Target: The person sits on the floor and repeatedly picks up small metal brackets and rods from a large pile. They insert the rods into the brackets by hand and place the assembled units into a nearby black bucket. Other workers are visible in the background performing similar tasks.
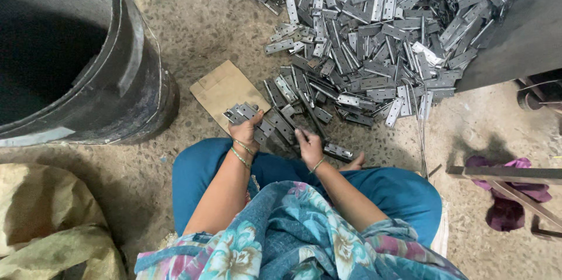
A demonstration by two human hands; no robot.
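Note:
I sit on the floor in blue trousers, looking down at a big heap of flat grey metal hinges (380, 28). My left hand (246, 131) grips a small stack of hinges (241, 112) beside a piece of brown cardboard (225, 88). My right hand (308, 146) rests on a hinge (304, 134) at the near edge of the heap, its fingers curled over it. Another single hinge (338, 152) lies just right of that hand, near my knee.
A large dark metal drum (76, 52) stands at the left. A yellowish sack (52, 221) lies at the lower left. At the right are a dark slanted panel (527, 28), a metal angle frame (509, 174) and a purple cloth (509, 204).

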